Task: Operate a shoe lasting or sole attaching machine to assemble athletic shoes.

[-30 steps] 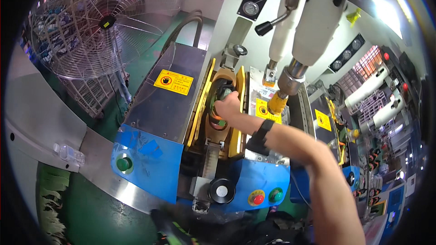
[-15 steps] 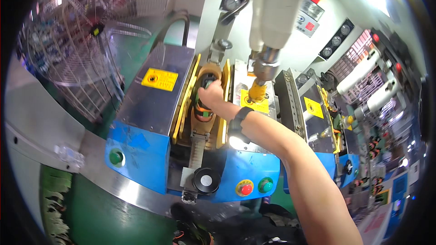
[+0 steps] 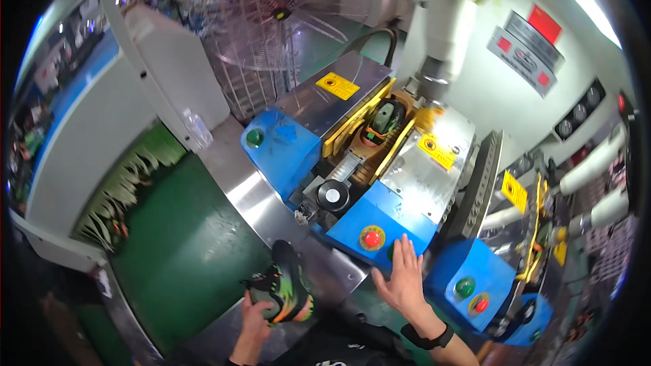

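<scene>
A black shoe with green and orange patches (image 3: 290, 290) is in my left hand (image 3: 255, 317), fingers wrapped round its side, low in the view. My right hand (image 3: 404, 280) is open, fingers stretched out, at the front of a blue machine panel (image 3: 352, 220). Its fingertips cover most of a green button there; whether they press it cannot be seen. A red button (image 3: 372, 238) lies just left of them. Another dark shoe (image 3: 384, 119) sits sole up in the machine's slot, between yellow side plates (image 3: 358, 116).
Left of me runs a green conveyor belt (image 3: 196, 251) under a grey housing with a fringed curtain (image 3: 125, 186). A black knob (image 3: 333, 195) fronts the slot. A second blue machine (image 3: 468, 278) stands to the right. A caged fan (image 3: 278, 17) is behind.
My right hand has left the shoe in the slot and come back to the panel's front. The view has swung left, and my left hand with its shoe now shows.
</scene>
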Available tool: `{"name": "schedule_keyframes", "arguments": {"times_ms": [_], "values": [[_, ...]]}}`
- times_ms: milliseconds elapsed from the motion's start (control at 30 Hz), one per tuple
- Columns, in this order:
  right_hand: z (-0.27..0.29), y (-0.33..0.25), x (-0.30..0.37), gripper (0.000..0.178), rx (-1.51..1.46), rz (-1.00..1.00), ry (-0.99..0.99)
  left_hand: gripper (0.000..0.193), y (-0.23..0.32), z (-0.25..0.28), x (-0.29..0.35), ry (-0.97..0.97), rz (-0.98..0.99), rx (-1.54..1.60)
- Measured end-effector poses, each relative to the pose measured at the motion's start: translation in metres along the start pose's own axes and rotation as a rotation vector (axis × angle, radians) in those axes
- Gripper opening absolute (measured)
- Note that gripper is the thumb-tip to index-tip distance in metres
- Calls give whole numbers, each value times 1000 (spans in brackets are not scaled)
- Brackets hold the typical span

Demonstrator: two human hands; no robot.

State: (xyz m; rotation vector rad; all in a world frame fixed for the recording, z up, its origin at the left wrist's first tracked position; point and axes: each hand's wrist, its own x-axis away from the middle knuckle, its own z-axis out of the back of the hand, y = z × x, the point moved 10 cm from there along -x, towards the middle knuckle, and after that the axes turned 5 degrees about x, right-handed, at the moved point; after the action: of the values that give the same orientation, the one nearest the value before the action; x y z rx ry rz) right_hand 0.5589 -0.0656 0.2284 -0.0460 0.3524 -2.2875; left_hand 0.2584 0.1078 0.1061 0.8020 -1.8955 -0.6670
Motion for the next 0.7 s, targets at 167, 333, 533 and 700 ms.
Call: {"name": "schedule_keyframes", "arguments": {"times_ms": [167,333,533,700], "values": [[-46,-27,71,87,-876,-48,-322,72,11,-43,100,-216,-134,-77],[-55,-90,107,65,-1793,-209,-435,72,12,-106,239,-520,-714,-997],[7,-128,118,66,-1736,60,-771,63,86,-86,272,-531,-1068,-706],[7,-201,173,81,-1179,412,-1044,65,95,-46,224,-694,-617,-325]]}}
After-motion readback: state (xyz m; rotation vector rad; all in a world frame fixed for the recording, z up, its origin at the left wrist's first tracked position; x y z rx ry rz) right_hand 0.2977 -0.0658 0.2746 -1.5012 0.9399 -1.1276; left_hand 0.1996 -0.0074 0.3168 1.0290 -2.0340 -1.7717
